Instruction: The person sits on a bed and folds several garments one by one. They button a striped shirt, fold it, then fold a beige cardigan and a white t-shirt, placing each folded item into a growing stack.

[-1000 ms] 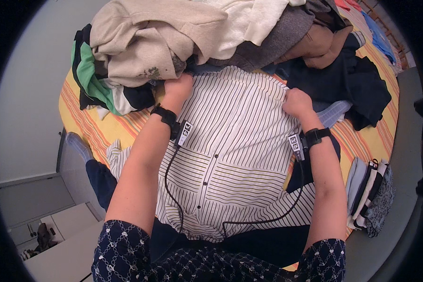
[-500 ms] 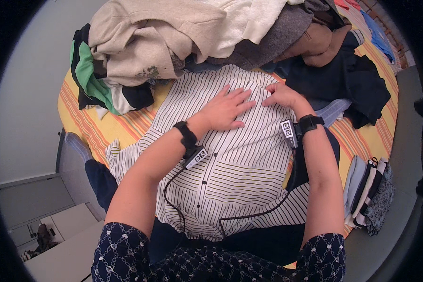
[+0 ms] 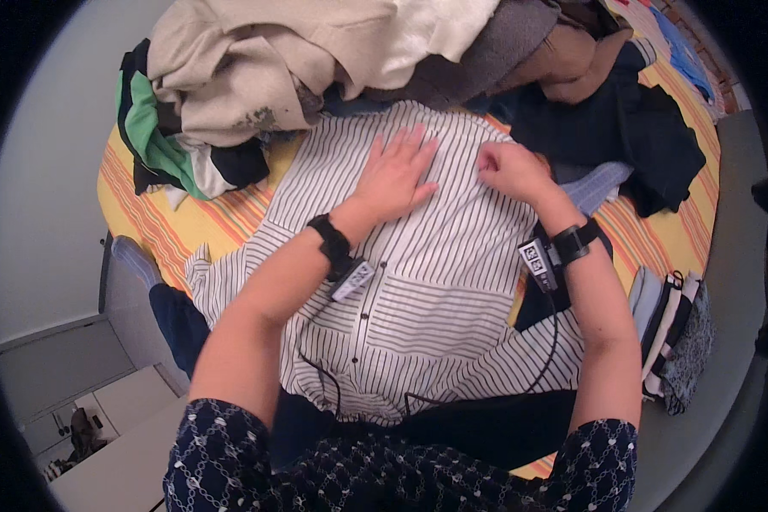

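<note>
A white shirt (image 3: 435, 316) with dark stripes lies spread out, its row of dark buttons toward me and its sleeves out to both sides. My left hand (image 3: 395, 177) rests flat on the upper middle of it, fingers spread. Near the shirt's right edge is my right hand (image 3: 510, 172), fingers curled in against the cloth. Whether any fabric is pinched in those fingers is hidden. A slanting crease runs through the cloth below the right hand.
Beyond the shirt is a heap of clothes with a beige sweater (image 3: 256, 77). Dark garments (image 3: 606, 136) lie at the right, a green and black garment (image 3: 149, 128) at the left. Folded clothes (image 3: 670, 341) stand in a row on the striped yellow bedcover (image 3: 136, 205).
My left hand has slid slightly left and away from me over the shirt. My right hand has curled its fingers more, while its forearm has swung a little to the right.
</note>
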Demonstrator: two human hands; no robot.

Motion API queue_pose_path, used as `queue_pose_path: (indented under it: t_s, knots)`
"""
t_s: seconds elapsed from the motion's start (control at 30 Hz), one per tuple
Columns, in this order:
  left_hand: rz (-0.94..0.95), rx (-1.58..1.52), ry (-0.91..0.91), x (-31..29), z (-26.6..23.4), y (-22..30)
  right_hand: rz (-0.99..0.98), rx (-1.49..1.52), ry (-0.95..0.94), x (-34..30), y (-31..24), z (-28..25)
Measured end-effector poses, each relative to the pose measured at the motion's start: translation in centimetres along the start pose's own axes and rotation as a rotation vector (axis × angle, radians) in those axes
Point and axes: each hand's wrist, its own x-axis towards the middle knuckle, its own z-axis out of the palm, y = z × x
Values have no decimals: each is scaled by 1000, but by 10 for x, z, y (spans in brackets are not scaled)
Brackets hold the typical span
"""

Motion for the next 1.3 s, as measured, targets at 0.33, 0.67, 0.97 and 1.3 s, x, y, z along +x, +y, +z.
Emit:
queue_pose_path:
  t_s: [0.33, 0.67, 0.97, 1.3]
  knots:
    - [198, 14, -185, -65, -35, 10, -58, 182, -243, -84, -17, 5]
    - [100, -220, -69, -130, -56, 45, 490, -373, 37, -218, 28, -51]
    - [65, -401, -270, -170, -68, 83, 1321, 955, 109, -365, 61, 31]
    - [-163, -1055, -518, -146, -109, 105, 197, 1352, 812, -356, 7, -16]
